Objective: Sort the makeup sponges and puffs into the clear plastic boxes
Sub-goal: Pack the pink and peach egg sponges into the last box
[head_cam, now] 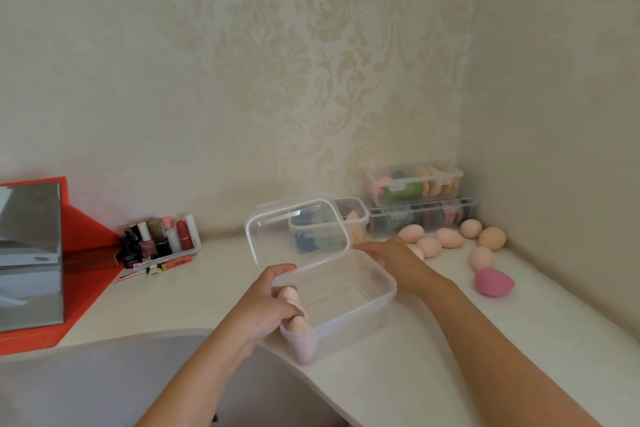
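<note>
left hand (270, 302) grips the 9 o'clock wall of the open clear box (349, 329), fingers curled over the rim. a pale pink sponge (303, 347) lies in its 7 o'clock corner. right hand (384, 253) reaches toward 1 o'clock, near the loose sponges; i cannot tell its finger state. i'd keep the box steady and pick one at a time. count: six peach sponges (449, 237) clear, one half hidden, one deep pink sponge (493, 282), five boxes.

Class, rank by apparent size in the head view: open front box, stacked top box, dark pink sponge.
open front box
stacked top box
dark pink sponge
Stacked box sits farthest; real size unsure.
</note>
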Motion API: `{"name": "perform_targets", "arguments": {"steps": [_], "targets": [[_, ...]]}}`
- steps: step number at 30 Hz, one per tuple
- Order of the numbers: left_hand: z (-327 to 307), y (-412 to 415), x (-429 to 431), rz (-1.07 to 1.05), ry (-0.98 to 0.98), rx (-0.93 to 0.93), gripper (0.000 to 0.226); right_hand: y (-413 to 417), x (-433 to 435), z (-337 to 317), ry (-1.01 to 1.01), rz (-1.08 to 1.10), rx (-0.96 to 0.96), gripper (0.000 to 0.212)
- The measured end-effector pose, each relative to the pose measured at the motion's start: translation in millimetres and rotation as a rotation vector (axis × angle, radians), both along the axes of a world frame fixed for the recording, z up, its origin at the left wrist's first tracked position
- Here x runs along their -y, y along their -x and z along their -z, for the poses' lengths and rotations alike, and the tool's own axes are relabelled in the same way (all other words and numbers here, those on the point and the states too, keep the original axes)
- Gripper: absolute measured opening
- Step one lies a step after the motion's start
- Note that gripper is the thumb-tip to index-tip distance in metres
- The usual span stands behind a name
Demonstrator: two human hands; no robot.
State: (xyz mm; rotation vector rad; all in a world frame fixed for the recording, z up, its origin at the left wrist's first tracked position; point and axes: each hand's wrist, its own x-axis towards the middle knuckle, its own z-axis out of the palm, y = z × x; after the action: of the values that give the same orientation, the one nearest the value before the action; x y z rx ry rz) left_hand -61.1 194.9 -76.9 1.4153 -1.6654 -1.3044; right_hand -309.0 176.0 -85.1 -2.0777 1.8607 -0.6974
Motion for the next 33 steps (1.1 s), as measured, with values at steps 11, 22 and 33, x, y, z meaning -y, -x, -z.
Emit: {"name": "perform_targets", "arguments": {"steps": [11,22,33], "targets": [[-0.3,3.6,0.0,0.01,0.007,0.015,0.068,-5.4,-29.0,-49.2,0.252,0.145,0.215,0.024],[-0.8,33.0,0.0,0.046,0.028,0.022,0.067,-49.6,-42.5,-42.3,-0.043,-0.076,0.001,0.031],[-13.3,46.4,-2.9,0.09,0.222,0.408,0.08,-58.2,-31.6,-34.3,-0.035,0.015,-0.218,0.027]]}}
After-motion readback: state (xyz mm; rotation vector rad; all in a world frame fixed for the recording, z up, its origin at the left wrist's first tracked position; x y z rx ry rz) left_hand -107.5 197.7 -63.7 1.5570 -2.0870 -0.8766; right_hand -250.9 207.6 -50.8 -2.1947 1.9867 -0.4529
